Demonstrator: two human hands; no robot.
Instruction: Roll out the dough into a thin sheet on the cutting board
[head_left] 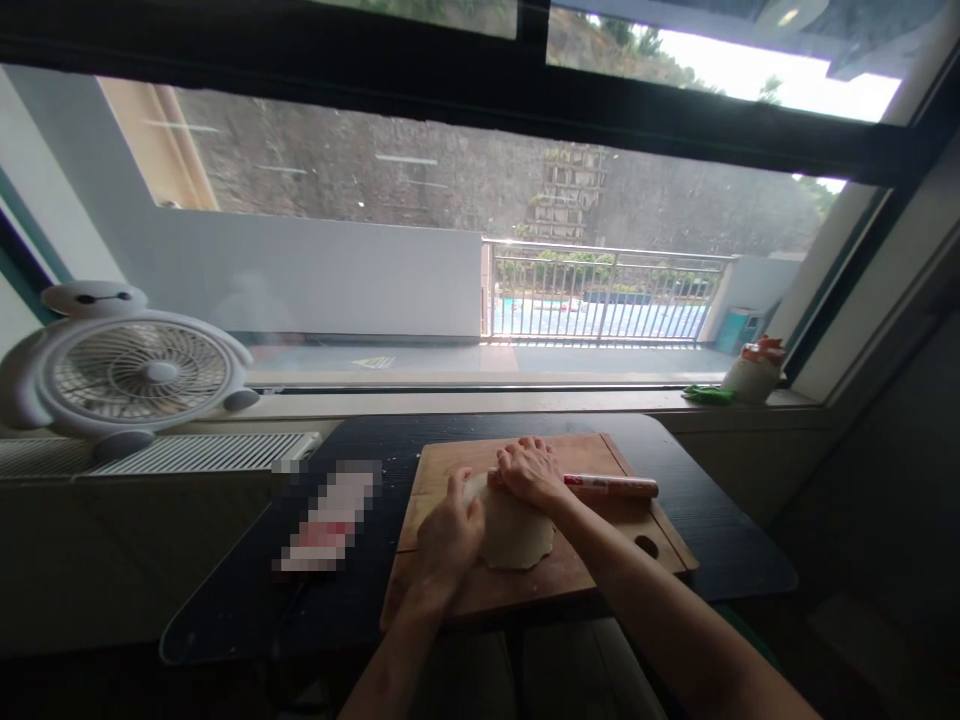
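A flat, pale sheet of dough (517, 540) with an uneven edge lies on a wooden cutting board (442, 460). At the dough's left edge is my left hand (452, 530), its thumb and forefinger curved around that edge. My right hand (531, 468) presses on a rolling pin (619, 486) with the palm and fingers over its left part. The pin lies across the upper part of the dough, and its free end sticks out to the right. My right hand covers the pin's other end.
The board rests on a dark table (720, 540) by a window. Left of the board is a blurred pink-and-white item (330, 525). A white character-shaped fan (157, 370) stands at the far left. On the sill at right are a whitish container (752, 375) and a green item (707, 395).
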